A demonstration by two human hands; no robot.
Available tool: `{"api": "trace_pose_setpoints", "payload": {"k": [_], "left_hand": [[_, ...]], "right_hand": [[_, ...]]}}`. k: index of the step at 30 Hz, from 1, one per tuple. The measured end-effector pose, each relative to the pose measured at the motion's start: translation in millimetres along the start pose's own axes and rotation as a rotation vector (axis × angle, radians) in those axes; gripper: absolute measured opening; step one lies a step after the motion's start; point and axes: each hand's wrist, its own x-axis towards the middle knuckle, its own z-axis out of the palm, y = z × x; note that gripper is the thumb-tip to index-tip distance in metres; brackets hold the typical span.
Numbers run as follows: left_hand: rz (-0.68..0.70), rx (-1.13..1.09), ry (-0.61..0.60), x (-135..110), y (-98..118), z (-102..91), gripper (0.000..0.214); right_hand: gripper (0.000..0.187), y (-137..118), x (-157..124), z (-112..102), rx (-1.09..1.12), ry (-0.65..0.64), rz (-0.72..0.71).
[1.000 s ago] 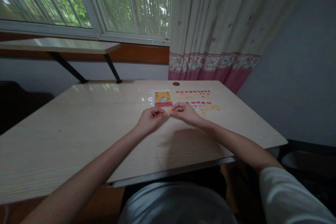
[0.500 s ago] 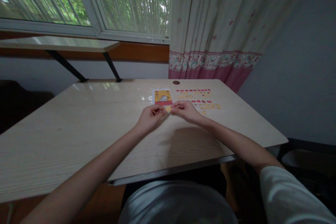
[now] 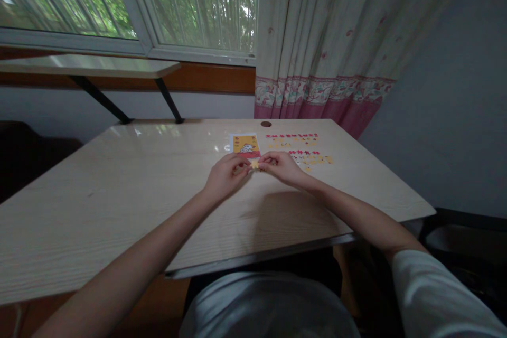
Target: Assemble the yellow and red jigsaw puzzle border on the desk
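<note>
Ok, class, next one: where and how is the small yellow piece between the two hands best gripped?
Probably by its left and right edges, coming in from both sides. The small yellow piece looks flat with a notched outline, and the left hand and right hand pinch at those sides, leaving its middle uncovered.
</note>
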Motion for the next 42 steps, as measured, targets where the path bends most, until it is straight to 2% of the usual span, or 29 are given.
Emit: {"api": "trace_pose_setpoints", "payload": {"k": [7, 12, 15, 19, 27, 42], "left_hand": [[0.049, 0.070, -0.024, 2.0, -4.8, 3.6, 0.009], [0.009, 0.073, -0.065, 5.9, -8.1, -0.7, 0.010], [-0.016, 0.098, -0.133, 10.7, -10.1, -2.1, 0.011], [-0.053, 0.149, -0.187, 19.2, -12.0, 2.7, 0.013], [-0.123, 0.210, -0.284, 31.3, -18.9, 15.8, 0.013], [-0.063, 0.228, -0.424, 46.1, -23.9, 19.6, 0.015]], "right_hand": [[0.014, 1.4, 1.0, -1.4, -0.055, -0.015, -0.002], [0.013, 4.0, 4.1, -15.3, -0.351, -0.023, -0.091], [0.014, 10.8, 6.3, -22.9, -0.549, -0.055, -0.124], [0.016, 18.8, 7.3, -24.7, -0.688, -0.093, -0.162], [0.017, 19.6, 6.6, -21.5, -0.748, -0.168, -0.228], [0.019, 18.7, 5.4, -21.7, -0.763, -0.164, -0.220]]}}
